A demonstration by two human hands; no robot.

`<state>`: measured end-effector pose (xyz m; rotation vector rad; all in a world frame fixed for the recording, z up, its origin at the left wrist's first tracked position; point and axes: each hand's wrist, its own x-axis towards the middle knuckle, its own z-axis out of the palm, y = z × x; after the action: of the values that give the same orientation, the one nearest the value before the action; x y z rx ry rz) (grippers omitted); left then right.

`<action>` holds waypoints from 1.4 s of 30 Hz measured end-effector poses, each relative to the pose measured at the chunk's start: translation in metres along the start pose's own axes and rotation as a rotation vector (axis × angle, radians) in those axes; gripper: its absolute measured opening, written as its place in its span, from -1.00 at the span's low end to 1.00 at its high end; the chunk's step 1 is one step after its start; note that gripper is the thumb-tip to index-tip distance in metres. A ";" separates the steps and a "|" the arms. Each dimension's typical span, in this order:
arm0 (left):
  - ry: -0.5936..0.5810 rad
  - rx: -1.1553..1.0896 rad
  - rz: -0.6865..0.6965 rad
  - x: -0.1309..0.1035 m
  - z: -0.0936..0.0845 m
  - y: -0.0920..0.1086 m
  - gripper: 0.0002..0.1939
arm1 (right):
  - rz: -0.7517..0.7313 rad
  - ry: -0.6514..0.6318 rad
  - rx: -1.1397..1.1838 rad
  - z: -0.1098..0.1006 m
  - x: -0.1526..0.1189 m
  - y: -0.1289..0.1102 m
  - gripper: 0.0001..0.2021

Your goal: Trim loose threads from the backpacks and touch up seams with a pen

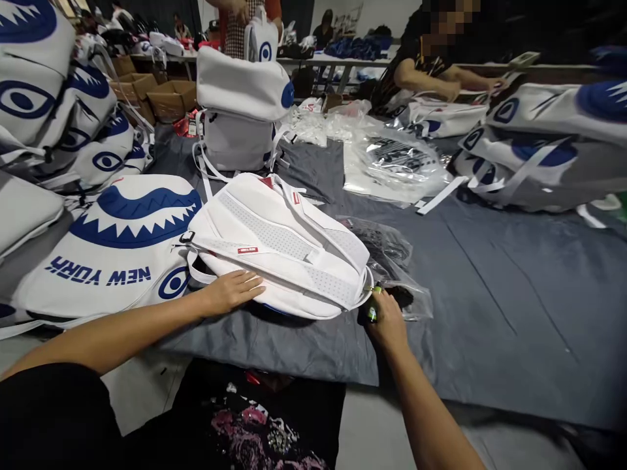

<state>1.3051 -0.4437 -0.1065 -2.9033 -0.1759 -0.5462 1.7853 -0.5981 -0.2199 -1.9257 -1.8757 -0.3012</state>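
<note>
A white backpack (289, 248) lies on the grey cloth-covered table with its padded back and straps facing up. My left hand (235, 292) rests flat on its near side, fingers stretched out and holding nothing. At the backpack's right end, beside the white loop, my right hand (386, 316) is closed round a small green and yellow object (374, 305), mostly hidden by the fingers. Just behind that hand lies clear plastic with dark contents (386, 248). To the left, another white bag (132, 228) shows a blue toothed mouth and the words NEW YORK.
White bags (29, 98) are piled at the left, and more stand stacked behind (240, 85). Plastic bags (396, 160) lie at the back of the table (514, 281). Across it, a person (421, 72) handles a white bag; further bags (548, 143) sit at the right.
</note>
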 end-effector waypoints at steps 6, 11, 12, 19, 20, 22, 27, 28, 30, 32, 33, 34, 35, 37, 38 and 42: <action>-0.058 -0.096 -0.002 0.036 -0.053 0.031 -0.59 | 0.208 0.199 0.183 -0.017 0.006 -0.024 -0.56; -0.297 -0.132 -0.192 0.134 -0.026 0.051 0.21 | 0.485 0.533 0.334 -0.063 0.050 -0.068 -0.66; -0.350 -0.126 -0.223 0.142 -0.018 0.054 0.22 | 0.462 0.548 0.367 -0.075 0.056 -0.079 -0.67; -0.259 -0.089 0.005 0.048 0.002 0.124 -0.32 | -0.185 0.174 0.435 -0.099 0.079 -0.210 -0.69; -0.225 -0.084 0.030 0.027 0.003 0.139 -0.36 | -0.292 0.069 0.387 -0.095 0.084 -0.231 -0.67; -0.162 -0.072 0.069 -0.009 0.008 0.167 -0.42 | -0.360 -0.066 0.224 -0.090 0.095 -0.260 -0.62; -0.140 -0.121 0.138 -0.048 0.026 0.198 -0.48 | 0.196 0.087 0.138 -0.094 0.115 -0.232 -0.53; -0.156 -0.155 0.146 -0.049 0.028 0.198 -0.45 | 0.332 0.105 0.238 -0.096 0.114 -0.218 -0.50; -0.170 -0.224 0.160 -0.046 0.026 0.196 -0.43 | 0.560 0.084 0.456 -0.103 0.107 -0.197 -0.46; -0.130 -0.322 0.199 -0.035 0.016 0.187 -0.55 | 0.691 0.068 0.566 -0.113 0.091 -0.194 -0.47; -0.086 -0.379 0.226 -0.026 0.007 0.180 -0.60 | 0.708 0.087 0.573 -0.118 0.081 -0.199 -0.47; -0.018 -0.419 0.240 -0.013 -0.005 0.169 -0.65 | 0.695 0.119 0.563 -0.123 0.071 -0.206 -0.47; 0.071 -0.430 0.228 0.001 -0.019 0.156 -0.67 | 0.663 0.155 0.559 -0.129 0.061 -0.215 -0.47; 0.289 -0.298 0.086 0.038 -0.051 0.122 -0.66 | 0.580 0.224 0.582 -0.139 0.043 -0.232 -0.47; 0.369 -0.171 -0.052 0.058 -0.067 0.103 -0.64 | 0.544 0.259 0.599 -0.143 0.037 -0.237 -0.47; 0.089 0.127 -0.225 0.116 -0.107 0.044 -0.48 | 0.480 0.384 0.645 -0.146 0.026 -0.235 -0.50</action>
<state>1.3813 -0.4984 0.0271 -2.7463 -0.5100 -0.6727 1.5752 -0.6428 -0.0432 -1.6394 -1.0434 0.0808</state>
